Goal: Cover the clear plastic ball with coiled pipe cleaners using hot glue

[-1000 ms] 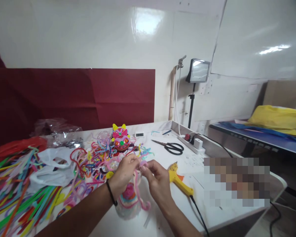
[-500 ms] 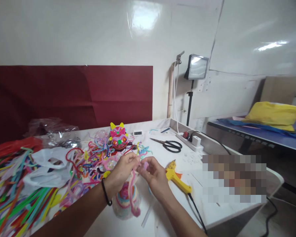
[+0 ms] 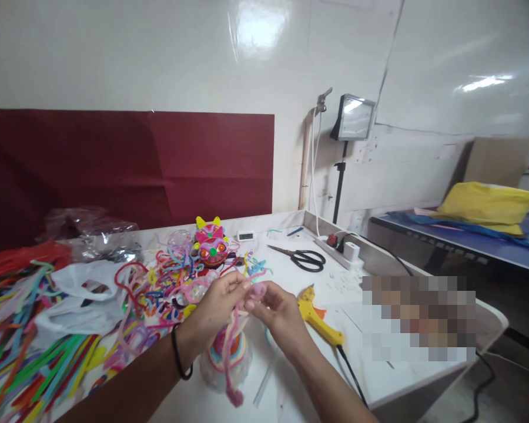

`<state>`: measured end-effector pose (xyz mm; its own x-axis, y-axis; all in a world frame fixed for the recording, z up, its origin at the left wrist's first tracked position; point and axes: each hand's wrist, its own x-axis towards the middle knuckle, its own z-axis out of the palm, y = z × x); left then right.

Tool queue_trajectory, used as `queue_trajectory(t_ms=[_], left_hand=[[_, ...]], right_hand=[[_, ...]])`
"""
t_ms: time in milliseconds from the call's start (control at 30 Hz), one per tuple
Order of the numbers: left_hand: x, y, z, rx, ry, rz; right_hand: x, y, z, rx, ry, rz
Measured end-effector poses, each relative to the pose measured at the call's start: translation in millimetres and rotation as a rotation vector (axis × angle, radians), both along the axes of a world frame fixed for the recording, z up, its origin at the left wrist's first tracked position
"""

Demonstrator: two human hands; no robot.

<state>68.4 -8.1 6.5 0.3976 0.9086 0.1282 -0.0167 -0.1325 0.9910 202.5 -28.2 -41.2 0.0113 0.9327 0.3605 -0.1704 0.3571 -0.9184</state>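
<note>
Between my two hands is a fuzzy pink pipe cleaner, its long end hanging down and curled at the bottom. My left hand pinches it with thumb and fingers. My right hand has its fingers closed on a coiled pink-lilac part of it. Just below, a rounded clear form wrapped in rings of coloured pipe cleaner stands on the white table, partly hidden by my left hand and the hanging strand. Right of my right hand lies a yellow glue gun with a black cord.
Loose pipe cleaners and white plastic bags cover the left side. A colourful animal-face craft stands at the back. Black scissors, a small digital display, a power strip and a glue stick lie about.
The hanging end of the pipe cleaner has swung lower and slightly left. My right fingers have shifted around the coiled part, which shows more now.
</note>
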Motion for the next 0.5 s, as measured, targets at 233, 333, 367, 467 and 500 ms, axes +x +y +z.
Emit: queue_trajectory(t_ms=[233, 333, 367, 467, 500], left_hand=[[-6, -7, -0.3, 0.041, 0.056, 0.046], [-10, -18, 0.1, 0.022, 0.088, 0.038], [-11, -22, 0.8, 0.01, 0.098, 0.022], [-13, -34, 3.2, -0.02, 0.125, -0.025], [-12, -37, 3.6, -0.023, 0.125, -0.032]], right_hand=[[4, -11, 3.8, 0.025, -0.196, -0.023], [9, -22, 9.6, 0.095, -0.31, -0.08], [11, -26, 11.8, 0.158, -0.372, -0.108], [17, -35, 16.9, 0.483, -0.657, -0.234], [19, -37, 17.8, 0.591, -0.756, -0.28]])
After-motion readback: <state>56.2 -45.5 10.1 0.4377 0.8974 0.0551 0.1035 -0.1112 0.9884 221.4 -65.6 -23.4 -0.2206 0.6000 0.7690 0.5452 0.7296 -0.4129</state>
